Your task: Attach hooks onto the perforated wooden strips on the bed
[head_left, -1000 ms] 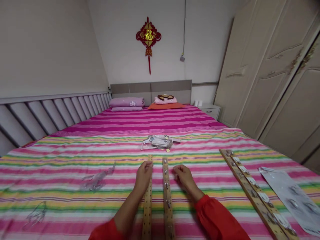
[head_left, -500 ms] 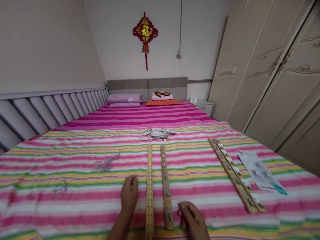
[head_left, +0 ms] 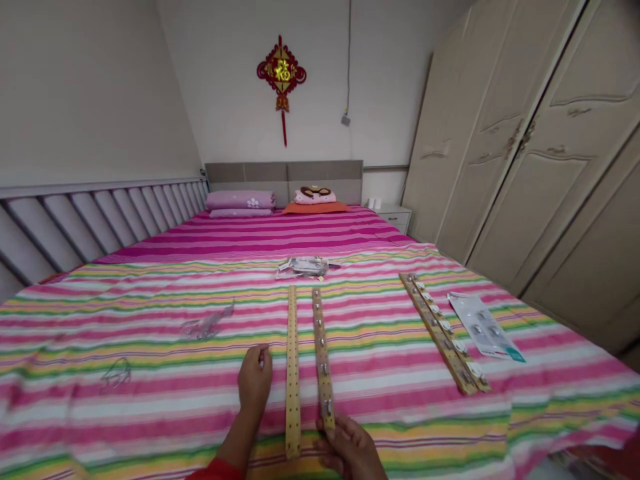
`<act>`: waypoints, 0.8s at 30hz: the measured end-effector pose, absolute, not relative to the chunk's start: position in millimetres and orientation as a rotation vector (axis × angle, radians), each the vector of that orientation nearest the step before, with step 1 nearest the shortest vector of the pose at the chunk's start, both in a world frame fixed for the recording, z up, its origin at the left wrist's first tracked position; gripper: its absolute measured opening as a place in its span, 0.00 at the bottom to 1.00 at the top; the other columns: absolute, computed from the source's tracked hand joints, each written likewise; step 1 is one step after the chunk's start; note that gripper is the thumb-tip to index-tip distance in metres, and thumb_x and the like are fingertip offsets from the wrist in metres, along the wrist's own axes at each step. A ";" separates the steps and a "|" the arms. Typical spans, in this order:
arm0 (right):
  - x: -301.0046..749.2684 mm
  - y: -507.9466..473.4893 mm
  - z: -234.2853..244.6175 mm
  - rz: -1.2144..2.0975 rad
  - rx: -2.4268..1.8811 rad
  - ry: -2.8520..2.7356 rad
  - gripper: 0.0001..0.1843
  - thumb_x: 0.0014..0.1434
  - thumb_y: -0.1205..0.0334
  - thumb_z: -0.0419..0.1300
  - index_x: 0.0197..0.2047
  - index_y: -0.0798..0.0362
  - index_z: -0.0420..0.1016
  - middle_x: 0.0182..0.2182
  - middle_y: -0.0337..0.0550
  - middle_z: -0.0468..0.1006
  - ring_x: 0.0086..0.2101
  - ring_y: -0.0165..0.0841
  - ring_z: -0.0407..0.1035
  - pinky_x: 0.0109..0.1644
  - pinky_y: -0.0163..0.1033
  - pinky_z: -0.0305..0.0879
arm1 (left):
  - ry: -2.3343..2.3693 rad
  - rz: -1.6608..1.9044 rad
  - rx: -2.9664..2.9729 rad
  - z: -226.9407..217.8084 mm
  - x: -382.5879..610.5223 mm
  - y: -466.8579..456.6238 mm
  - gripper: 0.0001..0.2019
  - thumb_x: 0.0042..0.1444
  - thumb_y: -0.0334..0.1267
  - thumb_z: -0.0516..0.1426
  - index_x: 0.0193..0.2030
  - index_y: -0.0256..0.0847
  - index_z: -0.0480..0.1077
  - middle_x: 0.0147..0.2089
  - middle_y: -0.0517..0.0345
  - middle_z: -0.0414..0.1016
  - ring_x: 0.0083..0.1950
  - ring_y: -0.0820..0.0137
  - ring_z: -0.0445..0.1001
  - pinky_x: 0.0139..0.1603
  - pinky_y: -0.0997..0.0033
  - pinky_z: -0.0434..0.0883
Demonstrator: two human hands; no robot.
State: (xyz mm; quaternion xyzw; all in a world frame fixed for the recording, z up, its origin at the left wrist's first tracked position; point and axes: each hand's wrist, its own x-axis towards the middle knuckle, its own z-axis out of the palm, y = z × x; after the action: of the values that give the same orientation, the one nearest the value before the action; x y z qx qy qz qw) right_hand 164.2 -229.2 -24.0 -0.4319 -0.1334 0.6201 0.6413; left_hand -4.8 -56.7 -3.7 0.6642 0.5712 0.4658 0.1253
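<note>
At the near end of a narrow, yellow-brown wooden strip studded with small silver metal fittings (head_left: 323,353), a grip has just been taken by the right hand (head_left: 353,447); half a second ago it was held apart, just beside the same strip. The end is now pinched between thumb and fingers, so this strip, it may be judged, has become the piece being handled. Beside it on the left, a pale yellow wooden strip pierced with rows of holes (head_left: 293,373) is left untouched, though it was reached by the left hand (head_left: 255,380) a second ago. That hand is loosely curled to the left of both strips; whether something small is enclosed in it cannot be told.

Both strips are laid lengthwise on a multicoloured striped bedspread (head_left: 165,320). Well to the right, a pair of joined-looking wooden strips with white and silver fittings (head_left: 437,333) is set near a clear blister pack with a teal corner (head_left: 467,317). Beyond, flat clear plastic packets (head_left: 303,267) are heaped.

The bed is backed by a grey panelled headboard (head_left: 245,172) and flanked by a cream wardrobe (head_left: 500,133); a red knotted ornament (head_left: 281,70) is hung above.
</note>
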 end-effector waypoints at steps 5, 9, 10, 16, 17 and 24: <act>167.1 -226.0 -24.7 1.412 -0.956 -0.300 0.24 0.33 0.54 0.76 0.35 0.56 0.80 0.30 0.45 0.82 0.23 0.31 0.74 0.23 0.32 0.67 | 1.672 1.338 1.925 -5.5 -6.0 -55.5 0.12 0.56 0.43 0.49 0.39 0.41 0.70 0.38 0.55 0.74 0.39 0.66 0.72 0.41 0.68 0.69; 178.4 -227.1 -20.3 1.403 -0.914 -0.256 0.23 0.32 0.56 0.76 0.33 0.58 0.80 0.28 0.46 0.82 0.23 0.30 0.74 0.24 0.31 0.67 | 1.729 1.286 1.896 -3.9 -6.3 -55.5 0.13 0.55 0.45 0.49 0.39 0.42 0.70 0.39 0.56 0.74 0.39 0.66 0.72 0.39 0.68 0.69; 183.0 -228.2 -18.9 1.398 -0.901 -0.247 0.22 0.32 0.56 0.76 0.32 0.58 0.80 0.28 0.46 0.82 0.23 0.30 0.73 0.25 0.32 0.67 | 1.742 1.274 1.890 -3.4 -6.3 -55.4 0.14 0.55 0.45 0.49 0.39 0.42 0.71 0.39 0.56 0.74 0.39 0.66 0.72 0.38 0.69 0.69; 222.2 -243.8 -12.7 1.335 -0.883 -0.211 0.23 0.31 0.57 0.76 0.32 0.59 0.80 0.26 0.47 0.82 0.22 0.29 0.72 0.26 0.32 0.68 | 1.761 1.234 1.886 -1.9 -6.9 -54.1 0.14 0.54 0.47 0.49 0.39 0.43 0.71 0.40 0.55 0.75 0.39 0.65 0.73 0.38 0.68 0.69; 230.3 -247.6 -11.7 1.310 -0.895 -0.213 0.23 0.31 0.57 0.76 0.32 0.59 0.80 0.26 0.47 0.82 0.22 0.29 0.73 0.26 0.32 0.69 | 1.764 1.229 1.887 -2.0 -7.1 -53.8 0.15 0.54 0.47 0.49 0.39 0.43 0.71 0.40 0.55 0.75 0.39 0.65 0.73 0.38 0.68 0.69; 296.9 -268.0 2.5 1.081 -0.987 -0.159 0.23 0.29 0.59 0.77 0.30 0.57 0.78 0.28 0.48 0.83 0.23 0.29 0.73 0.28 0.31 0.71 | 1.776 1.215 1.904 -3.2 -8.2 -52.5 0.15 0.54 0.47 0.49 0.39 0.43 0.71 0.40 0.55 0.75 0.39 0.64 0.73 0.38 0.67 0.70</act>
State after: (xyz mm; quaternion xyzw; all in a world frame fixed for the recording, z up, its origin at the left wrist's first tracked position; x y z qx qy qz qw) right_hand 296.9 -268.0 2.5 -0.4503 -0.0726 0.4931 0.7409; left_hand -8.2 -52.5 -3.2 0.6567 0.6126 0.4192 0.1336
